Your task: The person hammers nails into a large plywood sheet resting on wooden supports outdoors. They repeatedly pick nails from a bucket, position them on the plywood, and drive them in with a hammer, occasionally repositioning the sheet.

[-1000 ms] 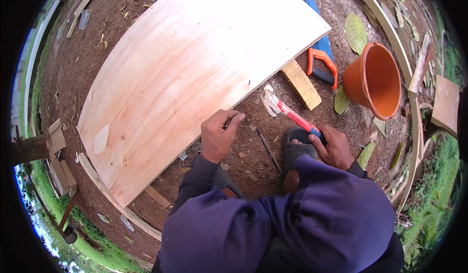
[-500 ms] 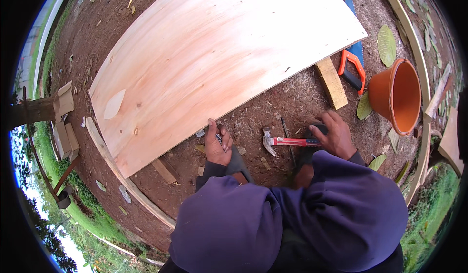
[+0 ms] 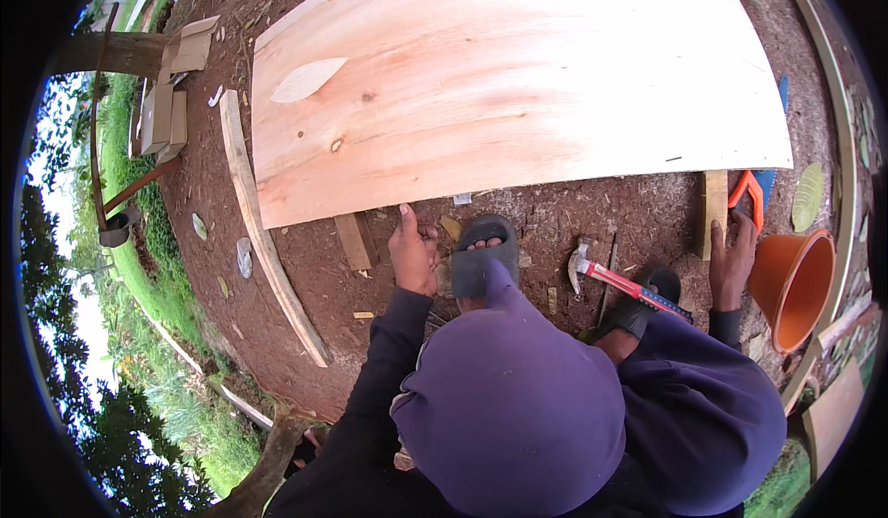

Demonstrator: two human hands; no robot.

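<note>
A pale plywood board lies across the middle, propped on a wooden block at right and a darker one at left. My left hand is at the board's near edge, thumb up and fingers curled in; whatever they hold is hidden. My right hand is beside the right block with fingers stretched forward and apart, no object visible in it. Between my hands, a claw hammer with a red handle leans over my right sandal. A thin dark rod lies by it.
An orange bucket stands right of my right hand. Beyond that hand is a saw with an orange handle, partly under the board. A long timber strip lies at left, near cardboard boxes. My left sandal is near the board.
My right hand has moved from beside the hammer handle to the right block. The hammer now tilts against my sandal. My left foot has come forward, and the whole view has turned.
</note>
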